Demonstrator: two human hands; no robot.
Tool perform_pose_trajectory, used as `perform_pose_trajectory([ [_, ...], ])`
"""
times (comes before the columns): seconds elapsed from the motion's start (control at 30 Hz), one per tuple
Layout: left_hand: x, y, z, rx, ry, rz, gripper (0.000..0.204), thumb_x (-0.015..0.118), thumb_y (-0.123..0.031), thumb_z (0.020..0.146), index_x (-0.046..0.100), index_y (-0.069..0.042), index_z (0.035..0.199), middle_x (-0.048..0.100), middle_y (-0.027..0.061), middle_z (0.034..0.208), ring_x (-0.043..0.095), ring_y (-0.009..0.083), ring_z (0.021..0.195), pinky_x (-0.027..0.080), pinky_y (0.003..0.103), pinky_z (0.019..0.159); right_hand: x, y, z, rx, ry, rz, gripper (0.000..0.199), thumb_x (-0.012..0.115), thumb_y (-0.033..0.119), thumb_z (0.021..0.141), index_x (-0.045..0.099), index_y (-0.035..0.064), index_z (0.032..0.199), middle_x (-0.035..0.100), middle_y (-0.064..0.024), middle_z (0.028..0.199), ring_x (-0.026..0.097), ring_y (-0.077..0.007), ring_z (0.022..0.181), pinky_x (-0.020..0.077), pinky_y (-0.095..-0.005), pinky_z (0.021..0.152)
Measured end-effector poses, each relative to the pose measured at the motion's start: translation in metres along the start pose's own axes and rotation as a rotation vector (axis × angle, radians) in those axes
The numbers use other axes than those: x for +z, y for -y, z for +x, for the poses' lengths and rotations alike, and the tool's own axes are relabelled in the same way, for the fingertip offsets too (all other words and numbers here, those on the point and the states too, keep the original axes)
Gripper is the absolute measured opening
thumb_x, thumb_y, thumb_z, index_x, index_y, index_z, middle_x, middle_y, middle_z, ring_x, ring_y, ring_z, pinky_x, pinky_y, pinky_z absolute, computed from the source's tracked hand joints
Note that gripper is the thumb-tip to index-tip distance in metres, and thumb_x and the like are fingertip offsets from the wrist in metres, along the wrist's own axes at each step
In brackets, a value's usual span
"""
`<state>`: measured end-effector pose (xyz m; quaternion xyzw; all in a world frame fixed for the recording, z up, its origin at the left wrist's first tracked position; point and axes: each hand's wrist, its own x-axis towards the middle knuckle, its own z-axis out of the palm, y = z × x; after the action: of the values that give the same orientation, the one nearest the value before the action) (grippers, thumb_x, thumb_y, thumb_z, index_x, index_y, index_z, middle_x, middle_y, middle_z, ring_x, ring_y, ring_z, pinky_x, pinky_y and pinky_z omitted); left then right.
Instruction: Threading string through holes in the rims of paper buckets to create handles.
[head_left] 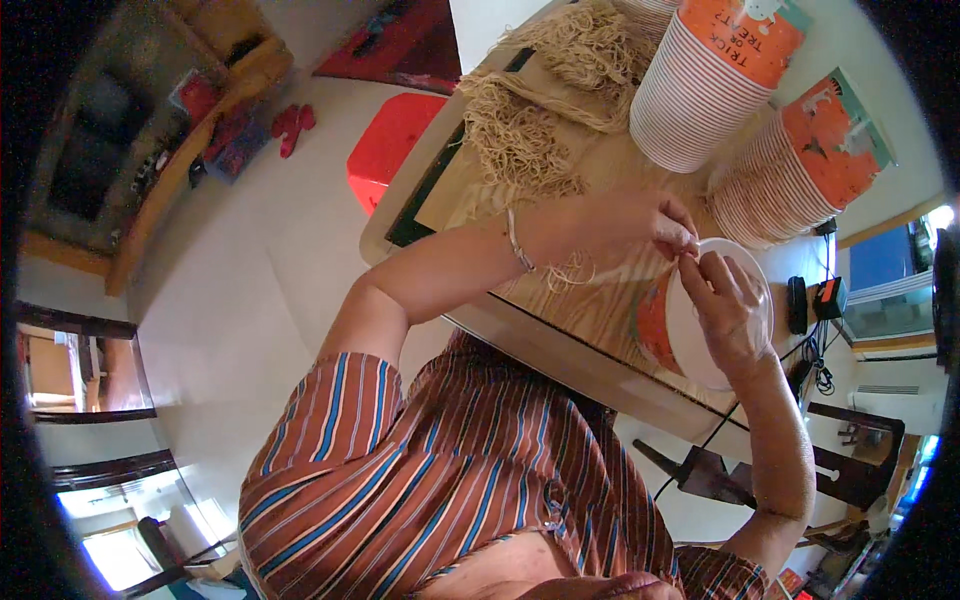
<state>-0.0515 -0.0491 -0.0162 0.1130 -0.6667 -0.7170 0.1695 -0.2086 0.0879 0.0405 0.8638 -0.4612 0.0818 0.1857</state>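
Note:
A paper bucket (655, 325) with an orange printed side and a white round face lies on the wood-patterned table near its right edge. My left hand (672, 225) reaches across to the bucket's rim, fingertips pinched together. My right hand (728, 305) comes over the bucket's white face and pinches at the same spot, its fingertips meeting those of the left. What the fingertips hold is too small to make out. A few loose strands of beige twine (568, 273) lie beside my left forearm.
Tangled bundles of beige twine (525, 135) cover the table's far left part. Tall nested stacks of orange and white paper buckets (690, 110) stand at the far right, one more stack (765, 185) beside them. Black cables (820, 345) run along the right edge. A red stool (395, 140) stands left.

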Motion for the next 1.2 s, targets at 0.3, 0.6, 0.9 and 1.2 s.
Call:
perform_pose_trajectory([
  [0.3, -0.015, -0.002, 0.021, -0.026, 0.114, -0.036, 0.016, 0.066, -0.013, 0.078, 0.071, 0.002, 0.083, 0.067, 0.0071, 0.072, 0.062, 0.014, 0.064, 0.05, 0.026, 0.062, -0.003, 0.0, 0.011, -0.073, 0.065, -0.002, 0.034, 0.06, 0.005, 0.073, 0.06, -0.0016, 0.106, 0.058, -0.0101, 0.093, 0.06, -0.0248, 0.081, 0.0512, -0.037, 0.068],
  [0.6, -0.012, -0.008, 0.02, -0.146, 0.077, -0.05, 0.014, 0.068, -0.012, 0.076, 0.069, 0.001, 0.076, 0.065, 0.0076, 0.069, 0.061, 0.0143, 0.06, 0.05, 0.025, 0.059, 0.002, 0.004, 0.009, -0.06, 0.078, -0.075, 0.041, 0.057, 0.014, 0.074, 0.057, 0.0008, 0.112, 0.058, -0.0109, 0.102, 0.059, -0.0234, 0.082, 0.0516, -0.0368, 0.07],
  [0.9, -0.013, 0.002, 0.017, -0.145, 0.095, -0.118, 0.022, 0.065, -0.022, 0.084, 0.07, -0.001, 0.087, 0.064, 0.0031, 0.074, 0.058, 0.0109, 0.067, 0.047, 0.026, 0.062, 0.015, -0.003, 0.004, -0.053, 0.0, -0.034, 0.031, 0.056, 0.007, 0.081, 0.054, -0.0031, 0.11, 0.058, -0.0146, 0.099, 0.062, -0.0281, 0.084, 0.0533, -0.0386, 0.068],
  [1.2, -0.005, 0.008, 0.003, -0.042, 0.029, -0.308, 0.015, 0.061, -0.012, 0.089, 0.067, 0.002, 0.092, 0.061, 0.0056, 0.077, 0.059, 0.0139, 0.067, 0.053, 0.028, 0.063, 0.02, 0.003, 0.004, 0.445, -0.052, 0.417, 0.02, 0.061, 0.005, 0.086, 0.054, 0.0063, 0.105, 0.061, -0.0141, 0.088, 0.065, -0.0279, 0.073, 0.0518, -0.0397, 0.062],
])
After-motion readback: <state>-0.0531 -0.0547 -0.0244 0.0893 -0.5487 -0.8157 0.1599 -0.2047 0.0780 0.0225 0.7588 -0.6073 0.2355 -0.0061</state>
